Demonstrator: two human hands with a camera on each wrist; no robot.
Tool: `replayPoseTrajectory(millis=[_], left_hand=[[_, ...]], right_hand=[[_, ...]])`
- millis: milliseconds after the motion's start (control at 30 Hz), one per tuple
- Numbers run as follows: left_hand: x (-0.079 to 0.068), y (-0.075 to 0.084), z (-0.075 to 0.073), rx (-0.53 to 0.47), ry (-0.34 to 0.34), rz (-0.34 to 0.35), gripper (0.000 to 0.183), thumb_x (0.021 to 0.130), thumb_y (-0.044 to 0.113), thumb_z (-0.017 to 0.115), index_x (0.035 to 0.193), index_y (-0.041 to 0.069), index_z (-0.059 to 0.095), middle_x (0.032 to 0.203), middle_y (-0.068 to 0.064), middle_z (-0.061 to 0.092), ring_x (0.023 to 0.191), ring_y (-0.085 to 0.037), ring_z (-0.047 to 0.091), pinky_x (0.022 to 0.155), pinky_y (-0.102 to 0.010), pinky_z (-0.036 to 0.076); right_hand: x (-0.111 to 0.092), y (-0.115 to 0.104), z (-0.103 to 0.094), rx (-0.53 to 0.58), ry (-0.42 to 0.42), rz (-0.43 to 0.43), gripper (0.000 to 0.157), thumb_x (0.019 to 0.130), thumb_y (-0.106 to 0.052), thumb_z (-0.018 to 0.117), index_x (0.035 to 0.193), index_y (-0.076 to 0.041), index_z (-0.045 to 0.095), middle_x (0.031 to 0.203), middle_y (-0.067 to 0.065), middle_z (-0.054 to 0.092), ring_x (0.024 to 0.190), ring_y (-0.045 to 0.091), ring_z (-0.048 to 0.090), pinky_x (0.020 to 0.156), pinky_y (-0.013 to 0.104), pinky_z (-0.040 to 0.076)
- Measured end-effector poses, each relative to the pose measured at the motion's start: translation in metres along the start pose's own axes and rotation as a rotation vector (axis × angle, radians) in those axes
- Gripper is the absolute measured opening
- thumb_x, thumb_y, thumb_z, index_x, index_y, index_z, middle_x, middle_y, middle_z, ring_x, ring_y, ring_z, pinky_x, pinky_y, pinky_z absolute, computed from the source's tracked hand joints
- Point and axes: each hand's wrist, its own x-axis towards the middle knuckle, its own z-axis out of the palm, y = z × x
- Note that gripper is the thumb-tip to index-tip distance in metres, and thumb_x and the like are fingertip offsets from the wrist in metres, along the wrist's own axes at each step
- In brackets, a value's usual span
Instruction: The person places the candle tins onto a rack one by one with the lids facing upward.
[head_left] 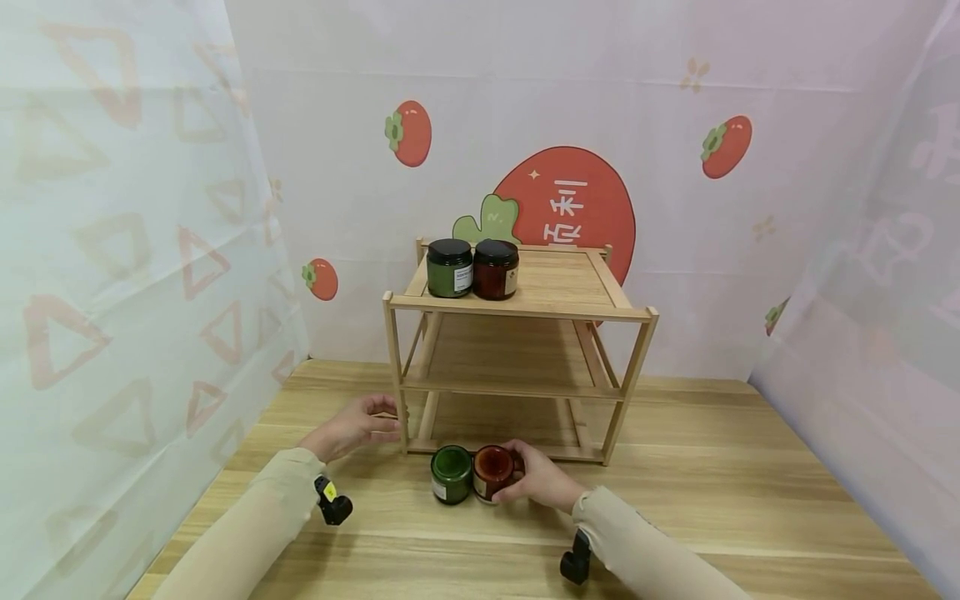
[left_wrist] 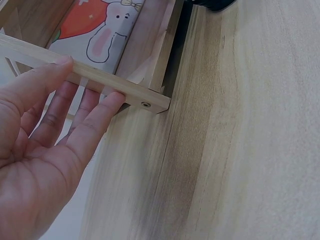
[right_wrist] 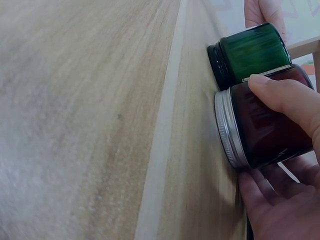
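Observation:
In the head view a green glass jar (head_left: 452,475) and a reddish-brown glass jar (head_left: 492,472) stand side by side before a wooden rack (head_left: 517,310). Both are upside down: the right wrist view shows the green jar's black lid (right_wrist: 218,66) and the brown jar's silver lid (right_wrist: 230,129) against the table. My right hand (head_left: 542,477) grips the brown jar, thumb on one side and fingers around the other. At the rack's front left post (left_wrist: 135,92), my left hand (left_wrist: 55,130) holds on with its thumb and fingertips.
On the rack's top shelf, a green jar (head_left: 450,268) and a brown jar (head_left: 496,270) with black lids stand upright at the left. Two lower shelves (head_left: 510,350) lie below. Printed cloth (head_left: 337,167) hangs behind and beside the wooden table (head_left: 712,483).

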Motion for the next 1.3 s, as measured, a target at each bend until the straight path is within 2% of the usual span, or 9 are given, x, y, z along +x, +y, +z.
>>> replayPoseTrajectory(millis=[600,967,1167,1300], left_hand=[[-0.0009,0.0020,0.0007,-0.017,0.022,-0.019,0.028,0.091,-0.003,0.062,0.113,-0.001,0.045,0.112,-0.010,0.051,0.100,-0.019,0.059,0.096,-0.037,0.056],[-0.0008,0.0031,0.0008,-0.027,0.025,-0.021,0.029,0.090,-0.003,0.062,0.113,-0.002,0.045,0.112,-0.010,0.051,0.100,-0.019,0.059,0.095,-0.037,0.056],[-0.0004,0.0029,0.0008,-0.016,0.006,-0.013,0.027,0.090,-0.002,0.062,0.111,-0.001,0.046,0.112,-0.009,0.051,0.099,-0.018,0.059,0.100,-0.043,0.053],[-0.0004,0.0026,0.0009,-0.022,0.001,-0.013,0.028,0.090,-0.002,0.063,0.112,-0.001,0.046,0.112,-0.010,0.051,0.099,-0.019,0.060,0.102,-0.046,0.051]], right_hand=[[0.0030,-0.0003,0.0020,-0.033,-0.014,-0.005,0.069,0.069,-0.012,0.088,0.125,0.001,0.050,0.114,0.008,0.063,0.107,0.022,0.059,0.095,0.041,0.051],[0.0041,-0.0013,0.0000,-0.080,-0.017,-0.025,0.064,0.069,-0.015,0.087,0.122,-0.001,0.053,0.110,0.005,0.063,0.103,0.018,0.059,0.092,0.037,0.049],[0.0022,-0.0029,-0.0014,-0.091,-0.024,-0.003,0.066,0.069,-0.019,0.088,0.122,-0.003,0.052,0.110,0.004,0.063,0.102,0.017,0.059,0.088,0.034,0.051],[-0.0016,-0.0071,-0.0053,-0.067,-0.004,-0.002,0.066,0.069,-0.021,0.088,0.122,-0.004,0.053,0.111,0.004,0.063,0.104,0.018,0.059,0.091,0.037,0.050]])
